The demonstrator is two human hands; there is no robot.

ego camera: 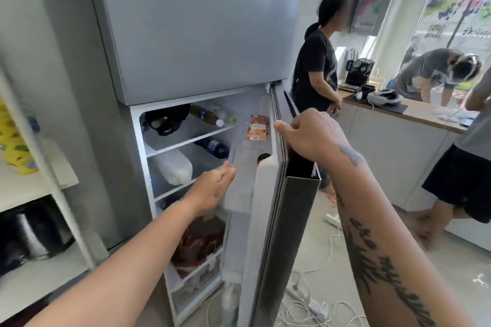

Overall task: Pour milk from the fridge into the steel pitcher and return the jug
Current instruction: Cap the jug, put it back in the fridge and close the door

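Observation:
The fridge's lower door (268, 220) stands open. My right hand (308, 133) is clamped over the door's top edge. My left hand (212, 188) reaches in at the inner door shelf (239, 180), and its fingertips are hidden at the shelf's rim. A white, translucent milk jug (174, 167) lies on its side on the second shelf inside, just left of my left hand. The steel pitcher is not in view.
Bottles (207, 114) and a dark bag lie on the upper shelf, and a packet (257, 127) sits in the door. A white rack (39, 180) stands at left. Two people stand by a counter (414, 114) at right, with a coffee machine (358, 71). Cables (305, 300) lie on the floor.

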